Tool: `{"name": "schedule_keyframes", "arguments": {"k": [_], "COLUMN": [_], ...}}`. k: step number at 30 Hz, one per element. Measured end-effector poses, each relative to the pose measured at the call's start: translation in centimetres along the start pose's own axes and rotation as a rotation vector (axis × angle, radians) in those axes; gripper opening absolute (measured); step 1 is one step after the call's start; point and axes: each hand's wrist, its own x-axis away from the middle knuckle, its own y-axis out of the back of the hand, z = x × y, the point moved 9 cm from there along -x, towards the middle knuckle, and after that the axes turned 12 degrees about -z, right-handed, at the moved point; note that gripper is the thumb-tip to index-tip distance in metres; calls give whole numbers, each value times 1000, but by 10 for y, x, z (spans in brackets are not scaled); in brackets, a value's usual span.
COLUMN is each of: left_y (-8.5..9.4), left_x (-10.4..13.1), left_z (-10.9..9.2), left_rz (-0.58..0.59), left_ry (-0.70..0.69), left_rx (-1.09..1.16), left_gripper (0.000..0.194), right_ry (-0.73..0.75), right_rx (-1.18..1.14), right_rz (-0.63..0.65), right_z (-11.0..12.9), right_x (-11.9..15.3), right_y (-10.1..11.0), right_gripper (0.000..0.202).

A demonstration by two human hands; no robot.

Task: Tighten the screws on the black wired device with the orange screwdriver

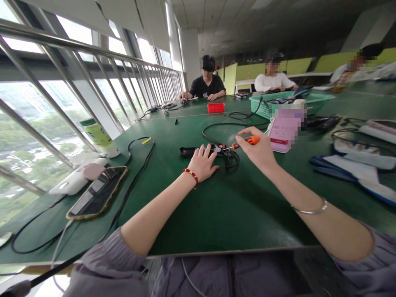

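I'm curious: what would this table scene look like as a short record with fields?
Left hand: laid over a long black item on the dark green table
Right hand: holding an orange-handled metal screwdriver
Screwdriver tip: aimed towards the black item; contact too small to tell
Left side: black phone in a gold-edged case
Right side: white-and-blue fabric gloves
Beyond the hands: red plastic box, green plastic basket, pink-screened phone

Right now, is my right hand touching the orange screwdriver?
Touching: the head view shows your right hand pinching the orange screwdriver by its handle, thumb across it.
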Motion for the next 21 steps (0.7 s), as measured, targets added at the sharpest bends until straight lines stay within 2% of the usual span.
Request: {"name": "schedule_keyframes", "arguments": {"k": [5,7,11,14,19,21], "left_y": [-1,-1,-1,-1,0,0], "left_x": [0,0,0,0,0,0], "left_z": [0,0,1,1,-1,-1], "left_rz": [-15,-30,-42,-10,10,4], "left_ry": [-5,-9,-9,0,0,-2], "left_rx": [0,-2,-3,10,8,3], "left_gripper": [56,55,54,55,56,56], "right_ry": [16,10,-17,8,39,26], "right_rx": [-108,-99,-24,-35,-107,-95], "right_rz": [-16,-17,26,39,2,2], "right_z": [5,4,-1,3,9,8], "right_x": [-1,-1,-1,-1,-1,-1], "right_y": [2,2,-1,-1,2,2], "right_gripper": [44,43,19,16,40,41]}}
